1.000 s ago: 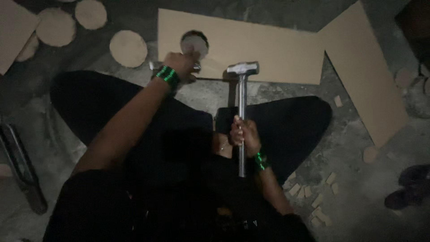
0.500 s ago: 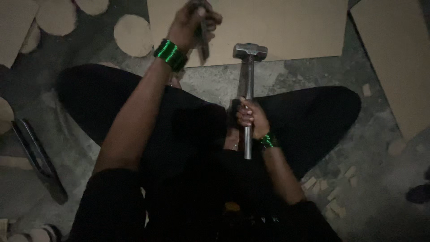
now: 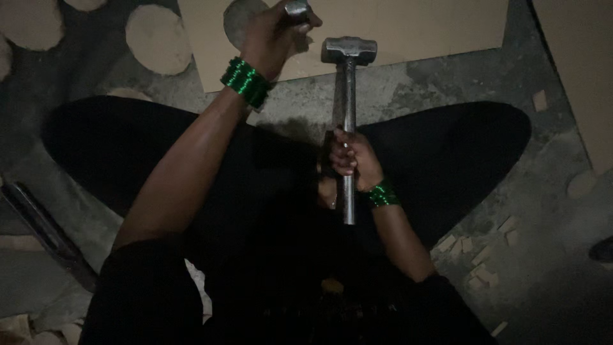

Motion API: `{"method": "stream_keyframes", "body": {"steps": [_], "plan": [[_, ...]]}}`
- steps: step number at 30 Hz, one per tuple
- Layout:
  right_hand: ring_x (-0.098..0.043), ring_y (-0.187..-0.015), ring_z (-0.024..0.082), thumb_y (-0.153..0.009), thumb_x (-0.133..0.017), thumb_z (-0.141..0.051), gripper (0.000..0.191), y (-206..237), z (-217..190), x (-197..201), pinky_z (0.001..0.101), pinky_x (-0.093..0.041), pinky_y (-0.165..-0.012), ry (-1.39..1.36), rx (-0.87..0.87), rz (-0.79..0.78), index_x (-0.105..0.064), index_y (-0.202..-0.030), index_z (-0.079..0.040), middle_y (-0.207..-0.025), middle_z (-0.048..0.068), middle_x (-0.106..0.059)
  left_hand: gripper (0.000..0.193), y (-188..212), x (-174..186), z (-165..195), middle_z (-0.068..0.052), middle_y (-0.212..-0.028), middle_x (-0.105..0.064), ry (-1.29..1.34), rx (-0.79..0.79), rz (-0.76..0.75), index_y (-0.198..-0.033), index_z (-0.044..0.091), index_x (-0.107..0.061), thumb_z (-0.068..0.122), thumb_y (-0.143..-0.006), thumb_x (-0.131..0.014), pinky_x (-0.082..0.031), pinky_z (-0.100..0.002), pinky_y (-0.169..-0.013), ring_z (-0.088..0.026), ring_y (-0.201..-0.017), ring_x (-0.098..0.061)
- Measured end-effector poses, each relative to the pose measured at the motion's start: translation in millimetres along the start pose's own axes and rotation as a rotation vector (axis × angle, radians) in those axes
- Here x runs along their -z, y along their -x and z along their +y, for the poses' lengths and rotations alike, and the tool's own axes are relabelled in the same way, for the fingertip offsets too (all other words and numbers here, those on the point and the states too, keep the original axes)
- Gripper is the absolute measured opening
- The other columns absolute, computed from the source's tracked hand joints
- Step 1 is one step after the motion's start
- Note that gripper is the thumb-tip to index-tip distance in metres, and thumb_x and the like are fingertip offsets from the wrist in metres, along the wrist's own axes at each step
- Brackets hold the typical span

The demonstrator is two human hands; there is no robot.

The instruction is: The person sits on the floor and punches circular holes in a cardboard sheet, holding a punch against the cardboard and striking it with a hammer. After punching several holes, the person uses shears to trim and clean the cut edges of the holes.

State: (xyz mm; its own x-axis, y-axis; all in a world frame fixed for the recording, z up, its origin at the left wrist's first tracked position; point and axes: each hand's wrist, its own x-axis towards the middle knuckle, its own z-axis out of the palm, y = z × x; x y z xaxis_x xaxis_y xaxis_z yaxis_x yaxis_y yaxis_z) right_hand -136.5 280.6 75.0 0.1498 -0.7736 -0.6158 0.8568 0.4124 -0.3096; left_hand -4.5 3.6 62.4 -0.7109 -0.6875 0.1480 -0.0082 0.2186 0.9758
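Note:
My left hand [image 3: 276, 33], with green bangles at the wrist, grips a round metal punch tool [image 3: 297, 10] held upright over a tan cardboard sheet [image 3: 408, 25] on the floor. A round hole [image 3: 237, 18] is cut in the sheet just left of that hand. My right hand [image 3: 351, 158], also wearing green bangles, holds the metal shaft of a hammer [image 3: 348, 50]. The hammer head hovers at the sheet's near edge, right of the punch tool. I sit cross-legged on a grey concrete floor in dark clothes.
Cut cardboard discs [image 3: 158, 38] lie on the floor at upper left. A second cardboard sheet [image 3: 581, 70] runs along the right. Small cardboard scraps [image 3: 476, 255] are scattered at lower right. A dark long tool [image 3: 45, 230] lies at the left.
My left hand has carried the punch tool up and rightward, clear of the cut hole. The hammer stays gripped, its head still near the sheet's edge.

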Motion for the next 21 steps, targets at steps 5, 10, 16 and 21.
{"method": "stream_keyframes", "body": {"steps": [5, 10, 16, 21], "plan": [[-0.032, -0.049, 0.002, -0.107, -0.063, -0.024, 0.032, 0, -2, -3, 0.0195, -0.029, -0.040, -0.068, -0.039, -0.039, -0.045, -0.083, -0.017, -0.064, -0.008, -0.035, 0.018, -2, -4, 7, -0.009, -0.112, -0.078, -0.139, -0.046, -0.026, -0.121, 0.007, -0.069, 0.002, -0.107, -0.060, -0.063, -0.035, -0.084, -0.020, -0.101, -0.080], [-0.030, -0.047, 0.001, -0.105, -0.063, -0.025, 0.028, 2, -3, -9, 0.0188, -0.027, -0.038, 0.000, 0.004, 0.027, -0.048, -0.084, -0.016, -0.061, -0.010, -0.033, 0.018, -4, -4, 11, -0.008, -0.107, -0.078, -0.144, -0.042, -0.028, -0.121, 0.008, -0.069, 0.001, -0.108, -0.059, -0.064, -0.032, -0.081, -0.018, -0.098, -0.079], [-0.030, -0.046, 0.001, -0.105, -0.061, -0.025, 0.027, 1, -4, -14, 0.0185, -0.026, -0.038, -0.037, -0.008, -0.001, -0.047, -0.084, -0.017, -0.061, -0.010, -0.033, 0.015, -4, -4, 14, -0.007, -0.098, -0.078, -0.131, -0.043, -0.047, -0.118, 0.008, -0.070, 0.003, -0.109, -0.059, -0.066, -0.030, -0.075, -0.016, -0.092, -0.080], [-0.030, -0.047, 0.001, -0.106, -0.061, -0.025, 0.027, 3, -7, -16, 0.0185, -0.025, -0.039, -0.005, 0.012, -0.006, -0.047, -0.084, -0.016, -0.062, -0.009, -0.033, 0.015, -5, -4, 13, -0.008, -0.101, -0.078, -0.191, -0.098, -0.048, -0.119, 0.008, -0.070, 0.002, -0.108, -0.060, -0.063, -0.031, -0.077, -0.016, -0.092, -0.080]]}}
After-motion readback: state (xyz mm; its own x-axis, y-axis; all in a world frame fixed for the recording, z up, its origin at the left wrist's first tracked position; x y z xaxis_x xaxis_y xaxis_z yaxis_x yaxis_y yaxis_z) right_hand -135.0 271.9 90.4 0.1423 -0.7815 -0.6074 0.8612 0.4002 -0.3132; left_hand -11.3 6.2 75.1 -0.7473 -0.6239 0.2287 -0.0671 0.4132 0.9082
